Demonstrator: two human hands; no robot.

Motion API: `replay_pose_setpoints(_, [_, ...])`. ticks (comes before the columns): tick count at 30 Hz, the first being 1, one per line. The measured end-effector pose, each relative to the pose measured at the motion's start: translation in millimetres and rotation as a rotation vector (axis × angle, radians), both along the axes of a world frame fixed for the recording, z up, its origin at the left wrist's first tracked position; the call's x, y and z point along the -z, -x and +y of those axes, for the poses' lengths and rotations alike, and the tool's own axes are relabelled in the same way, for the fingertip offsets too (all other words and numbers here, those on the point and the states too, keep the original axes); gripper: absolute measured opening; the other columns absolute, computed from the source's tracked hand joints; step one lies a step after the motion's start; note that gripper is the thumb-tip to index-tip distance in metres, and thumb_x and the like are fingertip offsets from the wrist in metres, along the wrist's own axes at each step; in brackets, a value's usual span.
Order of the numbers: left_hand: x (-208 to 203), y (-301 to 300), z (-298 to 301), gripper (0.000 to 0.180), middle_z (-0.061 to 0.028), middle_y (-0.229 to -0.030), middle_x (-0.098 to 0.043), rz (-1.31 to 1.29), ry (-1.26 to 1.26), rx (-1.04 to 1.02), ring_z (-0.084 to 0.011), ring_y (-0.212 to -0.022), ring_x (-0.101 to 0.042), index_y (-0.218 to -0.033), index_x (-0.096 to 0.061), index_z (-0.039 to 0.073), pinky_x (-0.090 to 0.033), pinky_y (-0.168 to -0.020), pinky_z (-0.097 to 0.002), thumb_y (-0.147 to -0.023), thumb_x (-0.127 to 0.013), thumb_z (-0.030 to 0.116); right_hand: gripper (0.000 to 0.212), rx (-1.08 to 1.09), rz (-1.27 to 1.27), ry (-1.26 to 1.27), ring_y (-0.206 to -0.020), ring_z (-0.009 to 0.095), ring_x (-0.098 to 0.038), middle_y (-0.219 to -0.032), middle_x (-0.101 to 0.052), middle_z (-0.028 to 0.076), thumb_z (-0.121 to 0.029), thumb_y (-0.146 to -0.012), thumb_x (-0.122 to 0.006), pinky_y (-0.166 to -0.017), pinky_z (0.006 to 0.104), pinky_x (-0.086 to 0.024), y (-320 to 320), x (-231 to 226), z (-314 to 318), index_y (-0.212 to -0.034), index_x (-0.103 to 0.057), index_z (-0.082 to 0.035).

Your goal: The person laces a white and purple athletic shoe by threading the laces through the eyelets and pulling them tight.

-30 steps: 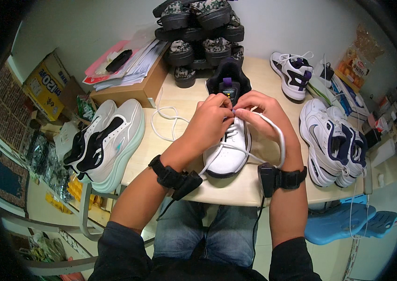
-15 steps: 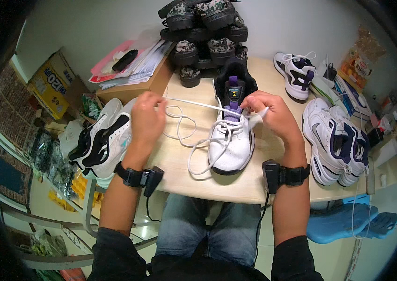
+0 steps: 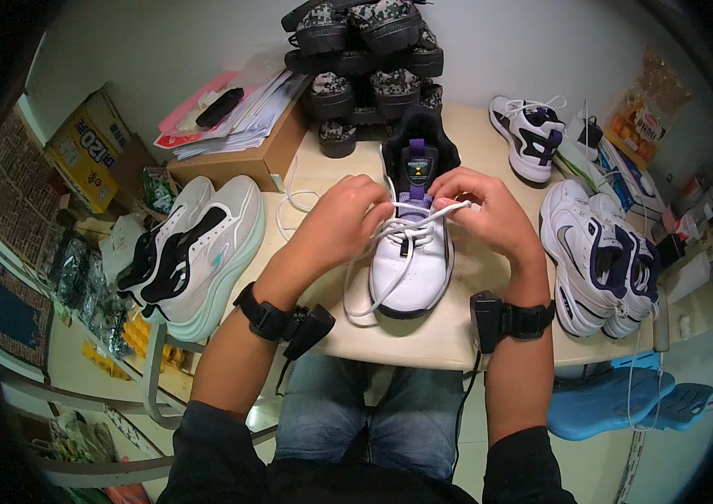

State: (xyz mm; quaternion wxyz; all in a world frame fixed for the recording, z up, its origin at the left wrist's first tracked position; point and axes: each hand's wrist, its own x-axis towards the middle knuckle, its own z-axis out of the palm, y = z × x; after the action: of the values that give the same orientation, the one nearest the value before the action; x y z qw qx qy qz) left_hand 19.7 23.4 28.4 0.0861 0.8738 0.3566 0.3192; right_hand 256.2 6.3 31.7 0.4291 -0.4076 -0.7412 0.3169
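A white sneaker (image 3: 402,290) with a black collar and a purple-trimmed tongue sits on the table, its toe toward me. Its white shoelace (image 3: 391,293) runs through the lower eyelets and trails loosely over the toe and the tabletop to the left. My left hand (image 3: 344,220) is closed in a pinch on the lace at the left edge of the tongue. At the opposite edge, my right hand (image 3: 491,210) pinches the lace too, and a short white end sticks out past its fingers. The fingertips of both hands partly cover the upper eyelets.
On the left stands a pair of pale sneakers (image 3: 226,235), and on the right a white-and-navy pair (image 3: 575,244). A single white-and-black sneaker (image 3: 531,139) is farther back. Camouflage shoes (image 3: 373,88) are stacked at the back, beside a cardboard box (image 3: 268,160) topped with papers.
My left hand has moved right, from out over the table to the shoe's tongue, drawing the lace with it. My right hand has shifted only slightly, staying at the eyelets.
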Motion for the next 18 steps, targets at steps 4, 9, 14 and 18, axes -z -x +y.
replay_pose_setpoints(4, [8.3,20.7,8.1,0.017,-0.0172,-0.081,-0.060,-0.051,-0.039,-0.138,-0.0349,-0.079,-0.058,-0.081,-0.064,-0.002,-0.048,-0.073,-0.0422,-0.084,-0.065,0.015,0.010,-0.033,-0.014,-0.057,-0.080,0.016,-0.060,-0.092,-0.066,0.009,-0.007,-0.077,-0.062,-0.076,0.0287,-0.049,-1.4,1.7,2.1,-0.078,-0.062,0.003])
replay_pose_setpoints(9, [3.6,78.1,10.6,0.015,-0.0199,-0.088,-0.062,0.414,-0.194,-0.772,-0.0384,-0.088,-0.059,-0.080,-0.065,-0.004,-0.048,-0.077,-0.0468,-0.081,-0.064,0.011,0.011,-0.016,-0.062,-0.035,-0.085,0.017,-0.059,-0.097,-0.065,0.010,-0.007,-0.073,-0.061,-0.080,0.0282,-0.046,-12.9,1.6,0.8,-0.075,-0.060,0.003])
replay_pose_setpoints(14, [2.6,59.0,2.3,0.015,-0.0190,-0.092,-0.061,0.292,-0.134,-0.410,-0.0364,-0.095,-0.057,-0.088,-0.065,-0.002,-0.046,-0.085,-0.0448,-0.083,-0.064,0.013,0.013,-0.035,-0.047,-0.070,-0.080,0.016,-0.060,-0.093,-0.065,0.010,-0.007,-0.077,-0.063,-0.076,0.0293,-0.049,-8.7,3.3,1.5,-0.073,-0.059,0.004])
replay_pose_setpoints(18, [12.8,12.9,4.7,0.017,-0.0157,-0.091,-0.061,-0.056,-0.077,-0.075,-0.0332,-0.092,-0.057,-0.088,-0.064,0.000,-0.044,-0.082,-0.0418,-0.087,-0.062,0.017,0.013,-0.035,-0.005,-0.008,-0.080,0.016,-0.059,-0.094,-0.065,0.010,-0.008,-0.078,-0.064,-0.076,0.0292,-0.048,-5.6,1.3,-1.0,-0.074,-0.059,0.004])
